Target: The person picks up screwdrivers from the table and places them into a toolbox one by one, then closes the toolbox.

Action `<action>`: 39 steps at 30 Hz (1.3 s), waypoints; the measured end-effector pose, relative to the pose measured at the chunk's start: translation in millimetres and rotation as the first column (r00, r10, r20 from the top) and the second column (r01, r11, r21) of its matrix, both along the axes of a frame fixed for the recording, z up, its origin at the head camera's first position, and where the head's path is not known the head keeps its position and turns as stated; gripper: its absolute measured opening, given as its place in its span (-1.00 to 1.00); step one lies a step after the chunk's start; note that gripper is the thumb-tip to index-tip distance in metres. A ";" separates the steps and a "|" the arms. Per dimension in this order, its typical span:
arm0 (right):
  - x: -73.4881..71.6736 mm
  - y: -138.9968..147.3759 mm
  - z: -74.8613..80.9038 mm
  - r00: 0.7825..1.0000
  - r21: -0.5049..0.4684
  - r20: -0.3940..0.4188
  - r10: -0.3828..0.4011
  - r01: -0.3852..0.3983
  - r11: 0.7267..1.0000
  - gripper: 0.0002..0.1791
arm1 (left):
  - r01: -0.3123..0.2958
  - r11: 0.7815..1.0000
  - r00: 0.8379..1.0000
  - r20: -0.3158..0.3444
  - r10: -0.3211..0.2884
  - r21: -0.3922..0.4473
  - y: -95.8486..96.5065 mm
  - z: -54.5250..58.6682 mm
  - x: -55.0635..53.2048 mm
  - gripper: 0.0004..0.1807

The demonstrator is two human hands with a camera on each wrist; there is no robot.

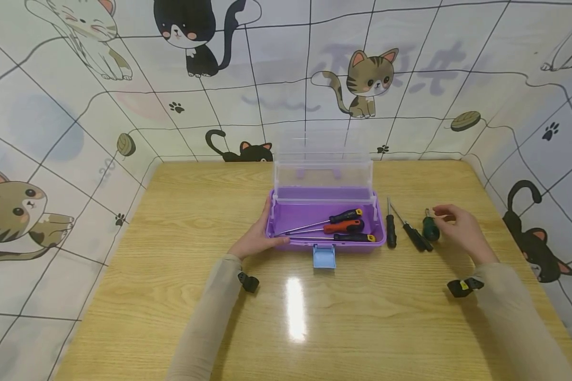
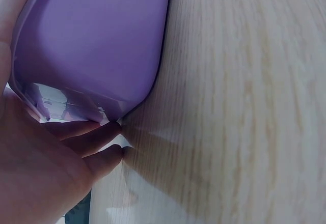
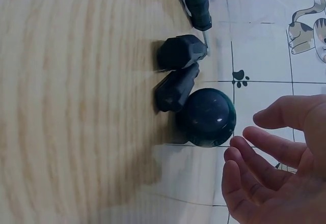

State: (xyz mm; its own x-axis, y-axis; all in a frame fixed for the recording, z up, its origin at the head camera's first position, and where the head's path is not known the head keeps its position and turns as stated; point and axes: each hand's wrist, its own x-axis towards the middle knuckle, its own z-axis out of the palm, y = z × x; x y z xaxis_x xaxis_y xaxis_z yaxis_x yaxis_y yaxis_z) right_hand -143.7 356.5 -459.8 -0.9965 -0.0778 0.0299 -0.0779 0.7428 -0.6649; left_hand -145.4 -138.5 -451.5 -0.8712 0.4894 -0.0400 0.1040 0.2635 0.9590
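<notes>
My left hand grips the left end of a purple toolbox, thumb at the front rim and fingers around the back corner in the left wrist view. Inside lie a red-handled screwdriver and two black-handled ones with yellow ends, one toward the back and one along the front. Over a stubby green-handled screwdriver on the table hovers my right hand, fingers loosely bent. The right wrist view shows a gap between its fingertips and the round handle.
The toolbox's transparent lid stands raised at the back, and its blue latch hangs down in front. Between box and green screwdriver lie a black screwdriver and two more black handles side by side. A cat-patterned backdrop borders the wooden table.
</notes>
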 end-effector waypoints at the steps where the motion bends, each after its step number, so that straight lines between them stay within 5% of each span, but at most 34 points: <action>1: 0.1 0.4 -0.9 1.000 0.006 0.004 -0.005 0.005 1.000 -0.58 | -0.001 1.000 1.000 0.002 0.001 0.001 -0.1 -0.1 0.0 0.34; 21: 5.1 -7.7 -23.4 0.989 0.060 0.132 -0.069 0.061 0.996 -0.20 | -0.011 1.000 1.000 0.008 0.011 -0.016 -1.6 -0.4 0.5 0.33; 39: 8.5 -14.0 -18.9 0.980 0.058 0.133 -0.149 0.142 0.988 -0.27 | 0.004 1.000 1.000 -0.010 -0.004 0.001 -0.7 -2.8 -0.6 0.33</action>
